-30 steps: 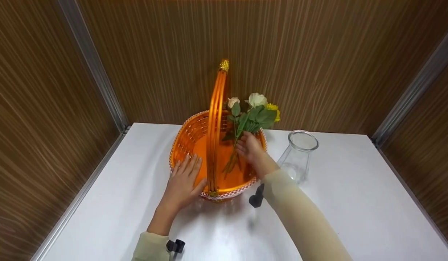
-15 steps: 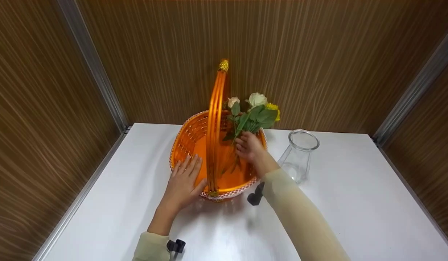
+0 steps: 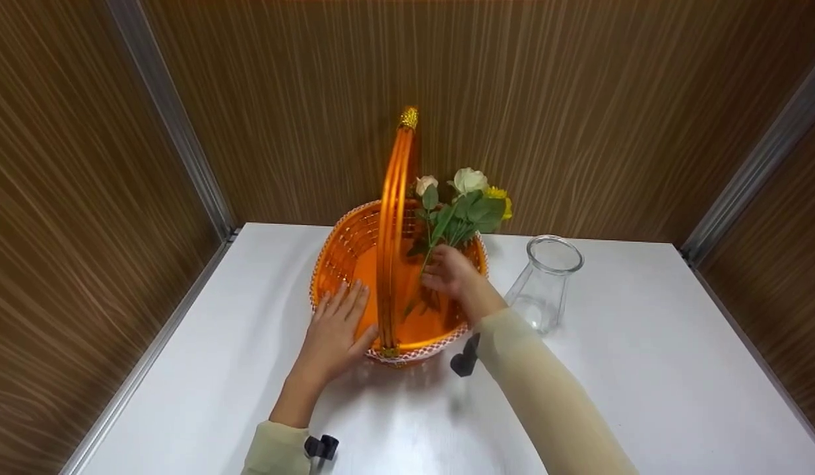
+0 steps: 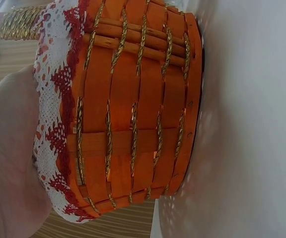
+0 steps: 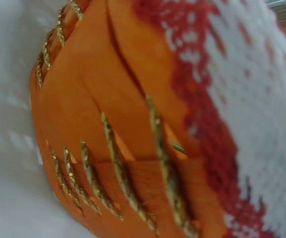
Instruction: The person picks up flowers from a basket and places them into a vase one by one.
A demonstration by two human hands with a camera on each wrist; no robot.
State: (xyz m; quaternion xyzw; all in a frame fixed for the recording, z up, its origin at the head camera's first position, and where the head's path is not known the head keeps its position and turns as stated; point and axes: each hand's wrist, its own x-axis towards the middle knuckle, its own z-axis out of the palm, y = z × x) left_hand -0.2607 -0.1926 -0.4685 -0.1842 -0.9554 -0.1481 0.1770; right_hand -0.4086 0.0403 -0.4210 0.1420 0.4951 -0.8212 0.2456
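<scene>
Left hand [image 3: 333, 335]: fingers straight over basket [image 3: 440, 347] rim
Right hand [image 3: 455, 274]: at flowers [image 3: 470, 208], grip can't tell
Vase [image 3: 544, 287]: narrow gap to basket, sleeve [image 3: 546, 389] hides part

The head view looks forward and down from above the table [image 3: 202, 343], far enough back to fit the whole basket [image 3: 341, 251] mid-frame. The left wrist view faces the basket's outer wall [image 4: 148, 144] close up, turned sideways, table at the right. The right wrist view is nearer, blurred, table at the left. All three share the lace [image 4: 51, 119].
</scene>
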